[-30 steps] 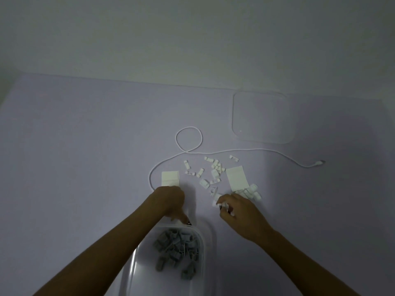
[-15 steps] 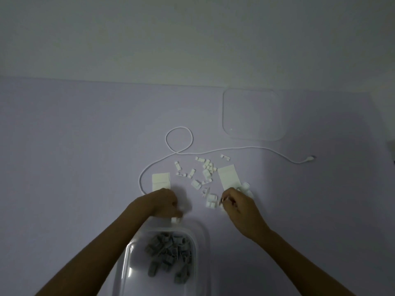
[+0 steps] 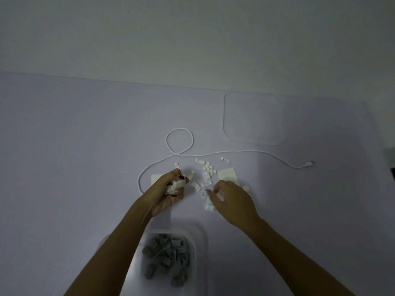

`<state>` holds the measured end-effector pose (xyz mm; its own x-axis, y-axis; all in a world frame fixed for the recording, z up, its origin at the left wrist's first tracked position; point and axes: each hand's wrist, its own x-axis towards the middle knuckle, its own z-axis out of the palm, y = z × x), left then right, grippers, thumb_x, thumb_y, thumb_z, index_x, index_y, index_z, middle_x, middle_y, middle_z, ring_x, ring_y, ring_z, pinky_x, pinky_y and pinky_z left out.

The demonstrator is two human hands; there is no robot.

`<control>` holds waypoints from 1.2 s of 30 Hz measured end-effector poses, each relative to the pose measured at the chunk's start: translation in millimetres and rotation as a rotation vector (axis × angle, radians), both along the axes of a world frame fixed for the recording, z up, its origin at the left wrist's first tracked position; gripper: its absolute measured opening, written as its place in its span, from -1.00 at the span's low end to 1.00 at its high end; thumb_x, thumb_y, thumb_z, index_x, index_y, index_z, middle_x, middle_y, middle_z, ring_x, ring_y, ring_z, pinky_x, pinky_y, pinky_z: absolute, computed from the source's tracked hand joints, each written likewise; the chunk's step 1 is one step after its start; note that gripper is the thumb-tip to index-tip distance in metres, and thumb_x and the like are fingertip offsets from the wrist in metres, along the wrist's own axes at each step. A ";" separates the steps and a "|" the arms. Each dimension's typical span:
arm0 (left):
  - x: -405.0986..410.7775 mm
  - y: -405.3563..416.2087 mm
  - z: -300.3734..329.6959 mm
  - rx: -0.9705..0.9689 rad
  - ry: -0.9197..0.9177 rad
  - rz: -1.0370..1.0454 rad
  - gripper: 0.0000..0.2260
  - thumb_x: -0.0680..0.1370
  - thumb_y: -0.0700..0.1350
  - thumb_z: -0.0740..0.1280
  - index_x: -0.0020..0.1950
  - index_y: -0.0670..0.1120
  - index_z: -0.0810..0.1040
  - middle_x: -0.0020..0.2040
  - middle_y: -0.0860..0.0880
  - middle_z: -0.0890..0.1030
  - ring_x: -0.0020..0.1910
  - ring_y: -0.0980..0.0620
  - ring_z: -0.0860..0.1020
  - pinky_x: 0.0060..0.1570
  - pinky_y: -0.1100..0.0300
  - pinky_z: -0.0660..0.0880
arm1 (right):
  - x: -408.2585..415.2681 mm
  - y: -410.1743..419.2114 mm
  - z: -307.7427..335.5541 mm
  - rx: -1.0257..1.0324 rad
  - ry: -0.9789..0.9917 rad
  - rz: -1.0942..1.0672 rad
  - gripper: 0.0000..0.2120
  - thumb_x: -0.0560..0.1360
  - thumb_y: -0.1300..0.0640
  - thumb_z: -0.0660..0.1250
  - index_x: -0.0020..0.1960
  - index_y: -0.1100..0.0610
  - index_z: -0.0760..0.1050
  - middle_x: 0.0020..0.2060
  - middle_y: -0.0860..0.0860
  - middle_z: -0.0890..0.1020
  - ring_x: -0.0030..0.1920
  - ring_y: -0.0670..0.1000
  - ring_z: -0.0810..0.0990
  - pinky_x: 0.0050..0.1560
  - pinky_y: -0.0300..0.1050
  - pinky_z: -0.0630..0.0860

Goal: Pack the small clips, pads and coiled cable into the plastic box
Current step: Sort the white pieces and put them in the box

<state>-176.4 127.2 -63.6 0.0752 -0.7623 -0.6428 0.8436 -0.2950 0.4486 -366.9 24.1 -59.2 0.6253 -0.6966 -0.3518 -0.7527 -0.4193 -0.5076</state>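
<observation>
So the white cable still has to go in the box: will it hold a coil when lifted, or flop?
Probably floppy: the white cable lies in one loose loop and slack curves on the table. It looks thin and light, so it should lift easily but likely uncoil. The connector end may dangle.
</observation>
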 end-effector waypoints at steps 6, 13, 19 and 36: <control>3.1 0.9 -1.8 -0.011 0.002 0.042 -0.90 0.42 -0.26 0.28 -0.12 -0.09 0.49 -0.17 -0.14 0.53 -0.34 -0.01 0.57 -0.47 0.29 0.49 | 19.0 11.4 -28.2 -0.442 0.084 0.259 -0.48 0.32 -0.40 0.29 -0.17 0.08 0.48 -0.28 -0.01 0.56 -0.35 -0.03 0.57 -0.49 -0.21 0.33; 7.1 -2.0 -2.7 -0.043 0.044 -0.001 -0.88 0.43 -0.13 0.39 -0.18 -0.10 0.46 -0.25 -0.08 0.52 -0.43 0.07 0.39 -0.46 0.30 0.34 | 25.8 11.7 -34.3 -0.480 0.039 0.271 -0.77 0.39 0.02 0.44 -0.30 0.10 0.44 -0.37 0.02 0.51 -0.51 -0.02 0.49 -0.58 -0.26 0.25; 1.4 -15.9 7.1 0.106 -0.219 -0.074 -0.75 0.59 0.02 0.24 -0.22 -0.09 0.46 -0.31 -0.02 0.46 -0.46 0.12 0.33 -0.48 0.35 0.29 | 20.8 3.2 -34.3 -0.353 0.074 0.255 -0.69 0.54 -0.10 0.26 0.03 0.15 0.46 -0.05 0.06 0.53 -0.11 0.07 0.57 -0.32 -0.17 0.35; -1.2 -7.8 0.7 0.110 -1.066 -0.286 -0.79 0.63 -0.12 0.16 -0.12 -0.13 0.53 -0.33 0.01 0.53 -0.41 0.07 0.47 -0.38 0.28 0.42 | 14.2 -6.7 -38.5 -0.303 0.122 0.386 -0.81 0.54 0.13 0.24 0.10 0.19 0.48 -0.01 0.13 0.55 -0.06 0.09 0.54 -0.23 -0.12 0.42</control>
